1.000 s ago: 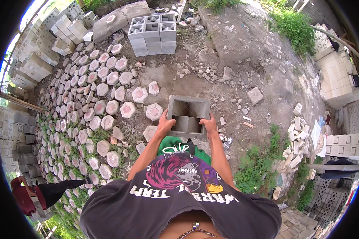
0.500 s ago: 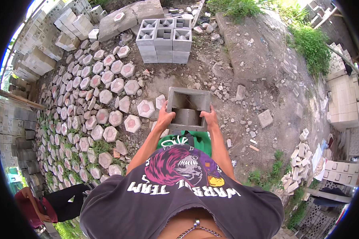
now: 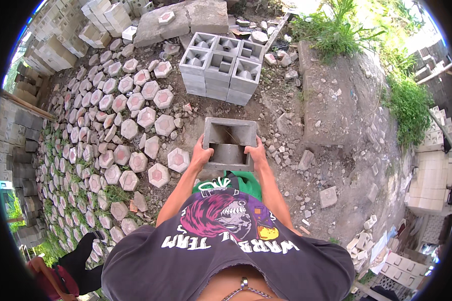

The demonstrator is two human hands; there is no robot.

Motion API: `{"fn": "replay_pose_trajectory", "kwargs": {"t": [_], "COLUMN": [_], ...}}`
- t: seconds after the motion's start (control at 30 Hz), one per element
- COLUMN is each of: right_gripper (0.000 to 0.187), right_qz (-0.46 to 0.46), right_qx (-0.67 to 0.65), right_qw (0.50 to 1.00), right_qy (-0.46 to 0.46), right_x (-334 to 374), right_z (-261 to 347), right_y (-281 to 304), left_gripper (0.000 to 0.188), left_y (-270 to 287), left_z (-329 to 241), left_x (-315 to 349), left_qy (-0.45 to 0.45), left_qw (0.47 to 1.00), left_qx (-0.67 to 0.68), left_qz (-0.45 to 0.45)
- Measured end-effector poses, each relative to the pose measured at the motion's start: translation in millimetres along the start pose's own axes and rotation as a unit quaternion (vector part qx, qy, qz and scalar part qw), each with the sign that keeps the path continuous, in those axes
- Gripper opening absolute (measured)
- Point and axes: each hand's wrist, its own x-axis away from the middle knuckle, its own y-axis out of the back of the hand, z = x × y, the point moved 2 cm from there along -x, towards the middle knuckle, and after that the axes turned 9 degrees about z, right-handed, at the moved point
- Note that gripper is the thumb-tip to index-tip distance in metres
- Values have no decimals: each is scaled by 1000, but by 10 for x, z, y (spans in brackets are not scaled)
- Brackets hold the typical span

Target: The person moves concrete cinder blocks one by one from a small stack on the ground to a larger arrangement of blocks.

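Head view: a hollow concrete block (image 3: 228,154) is being gripped at opposite sides by the left hand (image 3: 201,155) and right hand (image 3: 258,154), thumbs lapping its rims, presumably for balance, and is being held in front of the concrete-block stack (image 3: 218,79).

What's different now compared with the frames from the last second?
The hollow block has been carried closer to the stack of grey blocks, which now sits lower and further right in view. Nothing was taken hold of or let go: the left hand and right hand keep gripping the block's opposite sides.
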Motion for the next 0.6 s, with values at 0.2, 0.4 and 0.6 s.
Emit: {"fn": "replay_pose_trajectory", "kwargs": {"t": [0.2, 0.4, 0.6], "right_gripper": [86, 85, 88], "right_qz": [50, 51, 51], "right_qx": [13, 16, 30], "right_qw": [999, 999, 997], "right_qy": [-17, -13, -44], "right_x": [-1126, -1917, -2756], "right_z": [800, 1264, 1569], "right_y": [21, -147, -418], "left_gripper": [82, 87, 90], "left_y": [-79, 130, 444], "left_z": [-474, -916, -1137], "left_x": [-936, -1789, -2636], "left_qy": [34, 55, 53], "left_qw": [997, 997, 998], "left_qx": [52, 3, 24], "left_qz": [-48, -48, -35]}}
